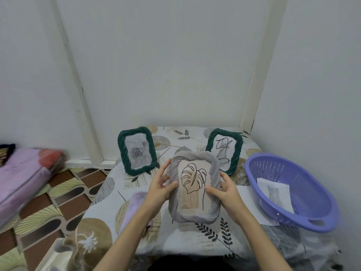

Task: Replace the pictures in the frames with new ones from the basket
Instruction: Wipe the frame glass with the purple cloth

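Grey frame [193, 188] sat in both our hands, lifted off the counter [109, 194] at centre, face toward us, leaf line-drawing print showing. Left hand [159, 187] gripped the 9 o'clock edge, thumb on the front rim and fingers curled behind. Right hand [224, 190] gripped the 3 o'clock edge, thumb pressing onto the face beside the leaf stem. Both grips were closed on the frame.

Handling, as we judged it: stiff moulded body with a ribbed, twisted rim, probably light, plastic or resin. Ribs gave good friction, so side edges were the right place to hold. The clear front pane looked like the fragile, slick part; thumb pressure on it risked smudges or flex. To swap the print we would likely have needed to flip it and work the backing, which wasn't visible, so we couldn't tell how it opens.

Two green frames stood upright behind: one at 10 o'clock [136, 150] with a rose picture, one at 1 o'clock [224, 151] with a scribble drawing. Purple basket [312, 210] lay at 3 o'clock, tilted, with a pale print [273, 192] inside, thin paper, easy to crease, best pinched at a corner. A lilac cloth [134, 208] lay at 8 o'clock, partly under our left forearm.
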